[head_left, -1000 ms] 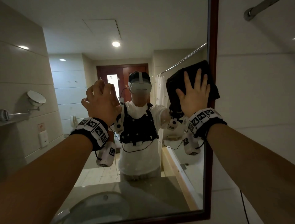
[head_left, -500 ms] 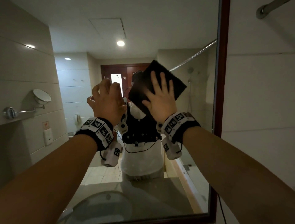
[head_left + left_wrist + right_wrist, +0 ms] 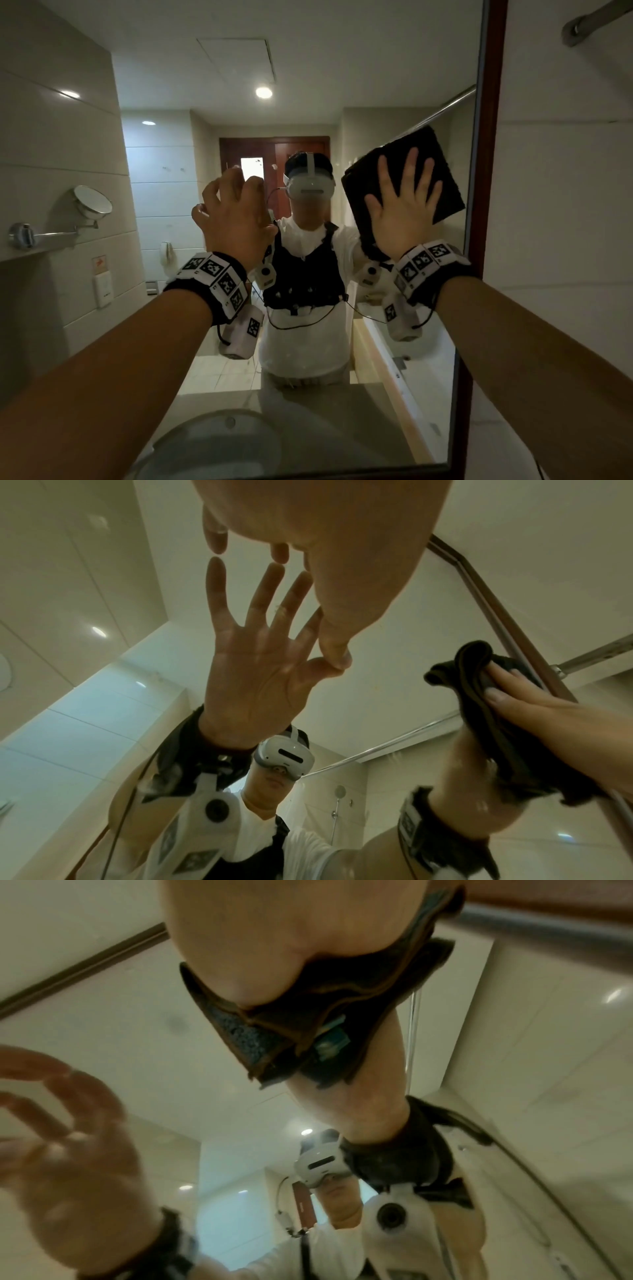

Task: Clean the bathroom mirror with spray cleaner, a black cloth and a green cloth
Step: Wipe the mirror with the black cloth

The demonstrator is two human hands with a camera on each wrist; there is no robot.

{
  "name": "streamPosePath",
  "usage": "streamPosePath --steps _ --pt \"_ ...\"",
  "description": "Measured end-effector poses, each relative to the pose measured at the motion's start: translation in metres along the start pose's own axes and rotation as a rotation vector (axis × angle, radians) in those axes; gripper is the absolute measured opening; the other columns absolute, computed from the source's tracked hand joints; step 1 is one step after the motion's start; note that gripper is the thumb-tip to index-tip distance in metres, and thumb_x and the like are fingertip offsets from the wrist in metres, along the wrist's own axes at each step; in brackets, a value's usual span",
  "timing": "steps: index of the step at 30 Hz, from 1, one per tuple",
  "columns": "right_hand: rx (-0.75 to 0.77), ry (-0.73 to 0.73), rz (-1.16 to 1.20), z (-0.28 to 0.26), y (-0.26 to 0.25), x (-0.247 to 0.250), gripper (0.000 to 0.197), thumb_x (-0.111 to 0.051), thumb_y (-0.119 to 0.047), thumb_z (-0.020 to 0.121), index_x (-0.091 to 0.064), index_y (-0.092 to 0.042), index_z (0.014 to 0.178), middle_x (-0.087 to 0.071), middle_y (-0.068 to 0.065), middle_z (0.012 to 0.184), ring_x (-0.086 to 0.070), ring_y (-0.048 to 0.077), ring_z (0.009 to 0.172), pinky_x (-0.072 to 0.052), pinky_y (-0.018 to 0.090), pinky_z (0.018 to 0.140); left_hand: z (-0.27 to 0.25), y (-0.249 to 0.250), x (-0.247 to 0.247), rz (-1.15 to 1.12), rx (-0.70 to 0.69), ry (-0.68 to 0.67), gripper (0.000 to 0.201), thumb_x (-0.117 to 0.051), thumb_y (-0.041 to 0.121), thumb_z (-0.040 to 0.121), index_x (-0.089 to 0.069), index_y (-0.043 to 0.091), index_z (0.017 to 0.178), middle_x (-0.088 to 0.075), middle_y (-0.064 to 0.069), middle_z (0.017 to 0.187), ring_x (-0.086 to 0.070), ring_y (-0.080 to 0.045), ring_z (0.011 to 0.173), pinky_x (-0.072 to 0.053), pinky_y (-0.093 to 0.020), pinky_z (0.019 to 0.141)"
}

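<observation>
The bathroom mirror (image 3: 342,85) fills the head view, with its dark wooden frame (image 3: 489,171) on the right. My right hand (image 3: 402,205) lies flat with spread fingers and presses a folded black cloth (image 3: 424,142) against the glass, close to the frame. The right wrist view shows my palm on the black cloth (image 3: 308,1010). My left hand (image 3: 233,212) holds nothing and touches the glass with its fingertips (image 3: 215,542), left of the cloth. The left wrist view also shows the black cloth (image 3: 479,696) under my right hand. No spray cleaner or green cloth is in view.
A round shaving mirror (image 3: 92,202) on a wall arm and a wall switch (image 3: 103,286) are at the left. A basin (image 3: 205,445) shows at the bottom of the glass. White tiled wall (image 3: 565,240) and a metal rail (image 3: 596,20) lie right of the frame.
My right hand slid the black cloth left to the middle of the glass, then back right towards the frame. My left hand stayed on the glass.
</observation>
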State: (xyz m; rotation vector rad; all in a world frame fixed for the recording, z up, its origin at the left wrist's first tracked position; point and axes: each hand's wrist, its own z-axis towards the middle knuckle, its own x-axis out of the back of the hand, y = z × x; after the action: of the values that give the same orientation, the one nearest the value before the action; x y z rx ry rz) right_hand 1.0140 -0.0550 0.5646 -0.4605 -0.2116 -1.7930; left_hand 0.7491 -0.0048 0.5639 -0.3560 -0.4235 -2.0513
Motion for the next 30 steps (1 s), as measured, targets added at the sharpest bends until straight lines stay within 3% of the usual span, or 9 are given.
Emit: streamPosePath --steps 1,4,6,10,16,20,23,26,30 --pt "0.040 0.003 0.004 -0.002 -0.015 0.000 0.066 -0.027 -0.056 0.099 -0.001 -0.036 0.157 0.010 0.012 0.165 0.009 0.040 0.150 -0.003 0.062 0.119 0.000 0.000 0.000 -0.001 -0.001 -0.001 0.076 -0.085 0.035 0.065 -0.044 0.033 0.128 -0.029 -0.001 0.150 -0.028 -0.037 0.137 -0.033 -0.063 0.101" --pt "0.378 -0.024 -0.030 -0.019 -0.060 -0.008 0.066 -0.038 -0.055 0.097 -0.012 -0.038 0.156 0.003 0.010 0.166 0.005 0.039 0.150 -0.004 0.061 0.119 0.001 -0.003 -0.002 0.002 -0.006 0.003 0.075 -0.085 0.034 0.066 -0.044 0.032 0.130 -0.029 -0.002 0.151 -0.028 -0.037 0.137 -0.033 -0.063 0.100" --pt "0.457 -0.045 -0.051 -0.027 -0.074 -0.013 0.066 -0.039 -0.056 0.097 -0.012 -0.040 0.155 0.004 0.007 0.166 0.006 0.036 0.151 -0.003 0.060 0.119 0.001 -0.004 -0.002 0.013 -0.018 0.018 0.073 -0.084 0.033 0.069 -0.044 0.031 0.130 -0.030 -0.004 0.151 -0.030 -0.038 0.136 -0.033 -0.064 0.101" --pt "0.441 -0.040 -0.052 -0.021 -0.055 -0.012 0.067 -0.037 -0.059 0.096 -0.010 -0.043 0.155 0.005 0.004 0.166 0.008 0.032 0.151 0.000 0.056 0.121 0.000 -0.001 0.000 0.031 -0.018 0.011 0.075 -0.086 0.037 0.068 -0.045 0.030 0.130 -0.031 -0.003 0.150 -0.031 -0.038 0.136 -0.032 -0.063 0.101" --pt "0.102 -0.017 0.068 0.000 0.021 0.003 0.065 -0.029 -0.060 0.098 -0.001 -0.043 0.155 0.013 0.004 0.165 0.012 0.033 0.151 0.001 0.056 0.121 0.000 -0.002 -0.001 0.032 -0.015 0.013 0.074 -0.084 0.036 0.066 -0.044 0.030 0.128 -0.031 -0.002 0.150 -0.031 -0.037 0.135 -0.033 -0.062 0.100" --pt "0.061 -0.013 0.073 0.004 0.039 0.013 0.064 -0.030 -0.059 0.099 -0.007 -0.041 0.156 0.009 0.004 0.166 0.008 0.033 0.151 -0.001 0.054 0.121 -0.001 -0.001 -0.002 0.024 -0.009 0.014 0.074 -0.084 0.036 0.066 -0.044 0.030 0.128 -0.030 -0.002 0.151 -0.030 -0.037 0.136 -0.033 -0.063 0.100" --pt "0.044 0.009 0.065 0.003 0.031 0.019 0.057 -0.033 -0.046 0.102 -0.016 -0.039 0.155 0.000 0.006 0.166 0.000 0.035 0.151 -0.008 0.057 0.120 -0.001 0.000 -0.001 0.010 -0.002 0.020 0.073 -0.085 0.033 0.065 -0.045 0.029 0.126 -0.031 -0.002 0.148 -0.031 -0.038 0.135 -0.034 -0.062 0.099" --pt "0.075 0.046 0.012 0.005 0.032 0.028 0.058 -0.048 -0.034 0.097 -0.030 -0.036 0.152 -0.017 0.012 0.163 -0.015 0.040 0.147 -0.019 0.059 0.115 0.000 0.000 0.001 0.013 -0.004 0.025 0.073 -0.086 0.031 0.064 -0.046 0.029 0.126 -0.033 -0.003 0.148 -0.032 -0.039 0.134 -0.035 -0.062 0.098" --pt "0.082 0.093 -0.058 0.011 0.034 0.042 0.057 -0.062 -0.038 0.089 -0.046 -0.034 0.143 -0.043 0.015 0.140 -0.039 0.038 0.128 -0.036 0.054 0.101 0.000 0.001 0.002 0.028 0.006 0.003 0.076 -0.085 0.035 0.065 -0.043 0.031 0.128 -0.031 -0.003 0.150 -0.032 -0.039 0.134 -0.035 -0.063 0.098"
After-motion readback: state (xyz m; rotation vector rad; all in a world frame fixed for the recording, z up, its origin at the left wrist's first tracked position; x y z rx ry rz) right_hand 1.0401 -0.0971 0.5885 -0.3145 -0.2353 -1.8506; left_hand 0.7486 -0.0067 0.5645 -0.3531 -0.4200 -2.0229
